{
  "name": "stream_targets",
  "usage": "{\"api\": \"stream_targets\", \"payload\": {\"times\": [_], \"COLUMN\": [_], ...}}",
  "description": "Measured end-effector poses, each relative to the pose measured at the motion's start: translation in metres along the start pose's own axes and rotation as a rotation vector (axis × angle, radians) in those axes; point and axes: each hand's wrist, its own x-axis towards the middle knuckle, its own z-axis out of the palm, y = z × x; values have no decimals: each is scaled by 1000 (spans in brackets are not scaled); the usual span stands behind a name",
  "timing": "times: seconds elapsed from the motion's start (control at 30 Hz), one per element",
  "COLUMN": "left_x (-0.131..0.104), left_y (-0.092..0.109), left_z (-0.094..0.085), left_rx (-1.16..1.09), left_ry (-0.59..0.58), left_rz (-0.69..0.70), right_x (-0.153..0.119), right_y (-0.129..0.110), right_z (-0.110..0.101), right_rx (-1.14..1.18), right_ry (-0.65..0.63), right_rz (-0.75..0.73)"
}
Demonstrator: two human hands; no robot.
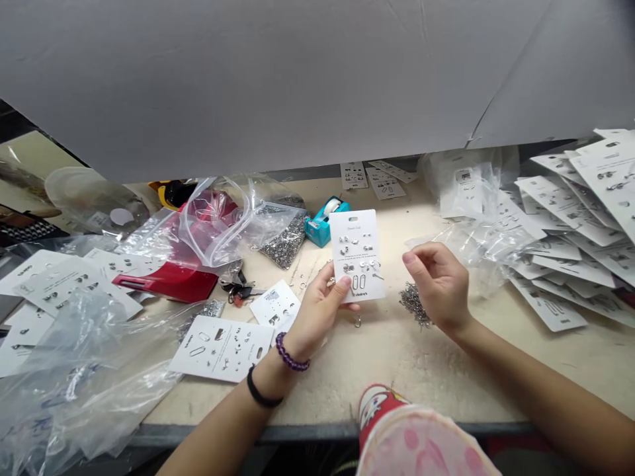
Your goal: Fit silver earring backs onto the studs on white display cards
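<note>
My left hand (315, 311) grips a white earring card (367, 231) between thumb and fingers, upright and facing me. Small silvery earrings sit on the card in rows, with two long oval links near its bottom. To the right of it my right hand (441, 291) is raised, fingers curled in and thumb close to them; whether a tiny piece is pinched there I cannot make out. Partly behind that hand lies a heap of small dark metal pieces (413, 303). Two more earring cards, a near one (221, 347) and a smaller one (274, 304), lie left of my left wrist.
A teal tape dispenser (319, 228) stands behind the held card. Clear bags, one of metal bits (285, 238), and a red scoop-like piece (169, 281) lie left. Stacked earring cards (570, 244) crowd the right. A grey panel (297, 86) overhangs the table.
</note>
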Motion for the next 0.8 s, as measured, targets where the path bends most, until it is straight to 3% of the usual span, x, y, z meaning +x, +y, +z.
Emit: {"api": "stream_targets", "payload": {"times": [0.17, 0.4, 0.6, 0.8], "left_x": [4, 5, 6, 7], "left_y": [12, 17, 16, 16], "left_z": [-11, -13, -10, -14], "left_rx": [-111, -226, -363, -473], "left_ry": [175, 124, 105, 71], "left_rz": [152, 111, -11, -103], "right_x": [8, 14, 16, 18], "right_y": [11, 15, 11, 9], "right_z": [6, 14, 18, 14], "right_rx": [-259, -652, -740, -796], "right_ry": [-311, -638, -694, -670], "right_rz": [43, 36, 22, 17]}}
